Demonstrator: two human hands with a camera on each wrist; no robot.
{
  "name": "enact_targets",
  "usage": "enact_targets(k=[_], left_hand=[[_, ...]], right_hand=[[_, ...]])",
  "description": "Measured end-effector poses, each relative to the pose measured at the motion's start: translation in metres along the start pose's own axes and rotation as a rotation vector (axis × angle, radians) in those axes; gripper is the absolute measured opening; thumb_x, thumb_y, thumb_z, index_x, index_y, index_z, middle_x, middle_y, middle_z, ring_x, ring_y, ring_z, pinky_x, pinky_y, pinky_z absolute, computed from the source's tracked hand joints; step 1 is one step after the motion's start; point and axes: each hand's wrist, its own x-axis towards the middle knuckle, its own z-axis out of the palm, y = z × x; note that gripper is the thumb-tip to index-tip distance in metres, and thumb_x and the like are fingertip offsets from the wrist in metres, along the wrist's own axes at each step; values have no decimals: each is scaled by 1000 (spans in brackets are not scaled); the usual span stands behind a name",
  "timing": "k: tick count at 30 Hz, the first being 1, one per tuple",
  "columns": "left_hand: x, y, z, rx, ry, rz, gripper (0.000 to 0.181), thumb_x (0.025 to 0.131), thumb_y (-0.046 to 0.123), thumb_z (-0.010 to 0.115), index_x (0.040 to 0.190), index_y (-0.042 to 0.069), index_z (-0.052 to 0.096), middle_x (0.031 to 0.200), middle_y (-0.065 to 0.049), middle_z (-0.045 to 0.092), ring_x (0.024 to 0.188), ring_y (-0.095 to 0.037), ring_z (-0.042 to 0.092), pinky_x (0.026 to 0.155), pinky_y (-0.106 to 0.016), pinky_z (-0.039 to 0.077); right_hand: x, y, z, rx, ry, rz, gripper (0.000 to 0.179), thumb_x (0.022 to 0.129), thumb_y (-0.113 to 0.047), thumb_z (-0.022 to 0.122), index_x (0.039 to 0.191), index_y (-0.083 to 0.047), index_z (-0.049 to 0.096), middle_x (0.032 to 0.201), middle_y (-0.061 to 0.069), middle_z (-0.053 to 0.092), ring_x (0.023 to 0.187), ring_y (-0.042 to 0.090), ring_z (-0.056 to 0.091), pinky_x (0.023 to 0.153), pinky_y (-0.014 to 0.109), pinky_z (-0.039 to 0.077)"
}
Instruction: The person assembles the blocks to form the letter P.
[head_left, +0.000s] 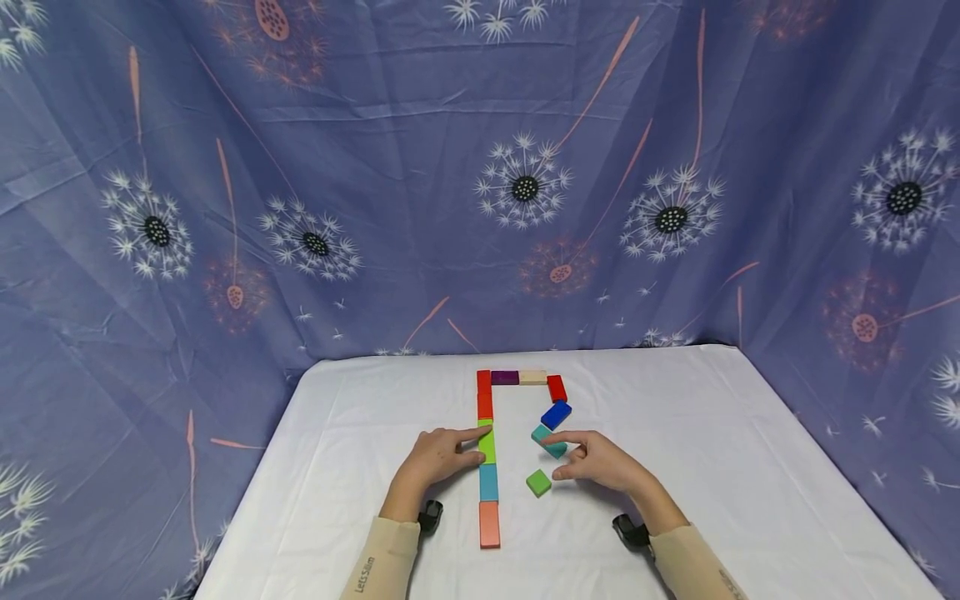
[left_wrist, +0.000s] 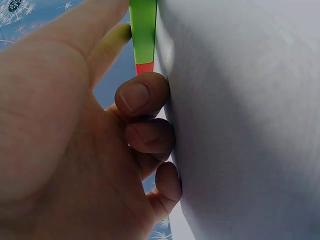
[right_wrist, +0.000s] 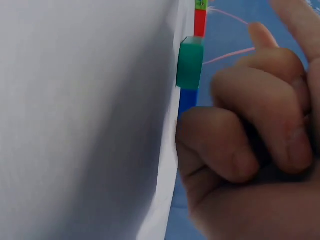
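Note:
In the head view, a column of blocks runs toward the viewer: red blocks [head_left: 484,396], a lime green block [head_left: 487,446], a light blue block [head_left: 488,483] and a salmon block [head_left: 489,525]. My left hand [head_left: 438,454] touches the lime green block with extended index finger and thumb, while its other fingers rest on the cloth in the left wrist view. My right hand [head_left: 603,461] has its index finger stretched over a teal block [head_left: 557,451], its thumb apart below, near a small green block [head_left: 538,482]. Its remaining fingers are curled in the right wrist view.
From the column's top, a purple block [head_left: 505,378] and a cream block [head_left: 532,377] run right. A tilted red block [head_left: 557,388] and a blue block [head_left: 557,415] continue down to the teal one. White cloth covers the table [head_left: 360,417]; a patterned blue curtain [head_left: 420,208] hangs behind.

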Motion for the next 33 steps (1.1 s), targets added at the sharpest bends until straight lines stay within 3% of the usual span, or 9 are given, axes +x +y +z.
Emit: enact_targets(k=[6,16,24,33], left_hand=[[0,0,2,1,-1,-5,54,95,52,73,147,48,61,73,6,58,75,-12,50,78,-37,38],[0,0,2,9,5,-3,54,94,53,73,147,49,61,72,6,57,75,-12,49,78,-37,38],[0,-1,2,2,2,-13,54,94,52,74,146,48,62,74,6,58,78,-13,50,80,-38,39],[0,-2,1,24,14,38,53,95,47,74,147,42,63,66,6,56,75,-12,50,84,-41,41]], right_hand=[[1,0,8,-54,-53,9,49,86,-20,88,133,-16,74,58,-8,36,54,8,30,54,23,29],[3,-2,15,-113,-6,39,35,84,-17,89,117,-18,78,60,-6,43,54,7,38,53,21,30],[4,-2,21,-166,24,68,31,84,-20,90,112,-23,80,61,-7,44,55,8,38,54,21,31],[4,-7,25,-279,28,47,35,82,-21,89,116,-28,82,60,-8,47,55,7,41,54,22,31]])
